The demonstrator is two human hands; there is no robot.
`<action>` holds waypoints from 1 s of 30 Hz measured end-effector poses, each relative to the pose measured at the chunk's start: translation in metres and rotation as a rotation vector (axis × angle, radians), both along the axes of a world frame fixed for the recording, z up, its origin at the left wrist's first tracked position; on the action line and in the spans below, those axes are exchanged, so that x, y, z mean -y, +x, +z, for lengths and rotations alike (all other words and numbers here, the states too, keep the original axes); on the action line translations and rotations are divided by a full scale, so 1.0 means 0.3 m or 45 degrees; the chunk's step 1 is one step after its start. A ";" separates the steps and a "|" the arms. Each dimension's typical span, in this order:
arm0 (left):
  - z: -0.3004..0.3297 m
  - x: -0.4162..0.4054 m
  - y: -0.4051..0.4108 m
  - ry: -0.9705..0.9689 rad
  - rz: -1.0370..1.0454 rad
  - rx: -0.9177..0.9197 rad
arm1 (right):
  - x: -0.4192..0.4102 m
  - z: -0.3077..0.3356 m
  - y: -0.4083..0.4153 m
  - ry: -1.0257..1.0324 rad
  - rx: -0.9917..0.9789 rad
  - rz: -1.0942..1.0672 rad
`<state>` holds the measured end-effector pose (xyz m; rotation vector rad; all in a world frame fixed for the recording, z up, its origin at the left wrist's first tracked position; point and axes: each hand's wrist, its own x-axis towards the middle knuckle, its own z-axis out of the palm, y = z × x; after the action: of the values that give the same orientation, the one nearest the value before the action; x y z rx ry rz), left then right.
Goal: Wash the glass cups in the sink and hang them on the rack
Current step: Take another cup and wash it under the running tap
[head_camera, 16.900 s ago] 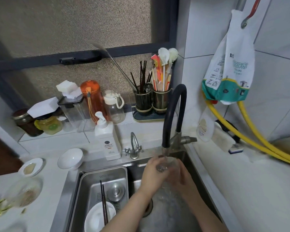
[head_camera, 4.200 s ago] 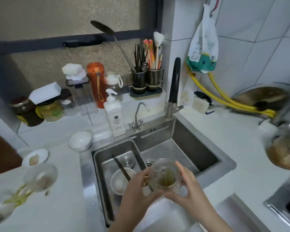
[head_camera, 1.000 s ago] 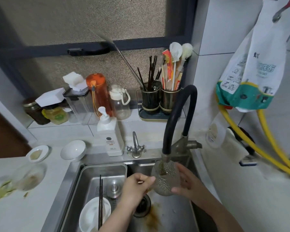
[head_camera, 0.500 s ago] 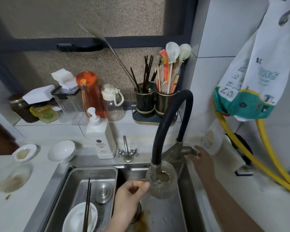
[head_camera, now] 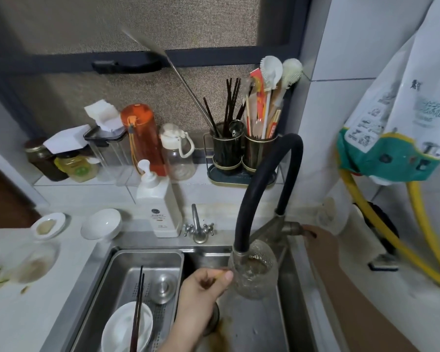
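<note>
Kitchen sink (head_camera: 297, 288), my cup (head_camera: 254, 273) under the tap (head_camera: 241, 252).
My left hand (head_camera: 201, 293) pinches its handle; right hand (head_camera: 320, 243) touches the lever, grip unclear. I should open the water gently.

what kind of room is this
Most likely a home kitchen. A steel sink with a black hose tap fills the foreground, a caddy of chopsticks and brushes stands on the ledge, and a bowl waits in the sink basket.

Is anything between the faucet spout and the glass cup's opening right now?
Nothing visible. The left hand holds the glass cup directly under the black faucet spout, whose tip sits at the cup's mouth.
</note>
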<state>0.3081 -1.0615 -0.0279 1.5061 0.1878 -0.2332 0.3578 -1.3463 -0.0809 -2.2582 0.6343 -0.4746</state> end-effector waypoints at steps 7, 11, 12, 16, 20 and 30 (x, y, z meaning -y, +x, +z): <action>0.017 -0.018 -0.012 -0.013 -0.011 0.047 | 0.009 0.011 -0.003 -0.005 0.016 0.031; 0.012 -0.034 -0.022 0.022 -0.014 0.090 | 0.009 0.011 -0.006 -0.021 0.005 0.026; 0.009 -0.041 -0.025 0.034 -0.015 0.093 | 0.010 0.011 -0.005 -0.020 0.000 0.023; -0.013 -0.068 -0.035 0.082 -0.007 0.089 | 0.007 0.008 -0.004 0.015 -0.009 0.007; -0.043 -0.092 -0.035 0.141 -0.009 0.051 | -0.016 -0.010 -0.032 0.104 -0.016 -0.034; -0.095 -0.115 -0.032 0.177 -0.080 0.021 | -0.284 0.046 -0.287 0.750 0.004 0.184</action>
<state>0.2986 -1.0270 -0.0565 1.6530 0.1461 -0.2619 0.2717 -1.2610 -0.0670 -1.7253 0.5196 -0.1844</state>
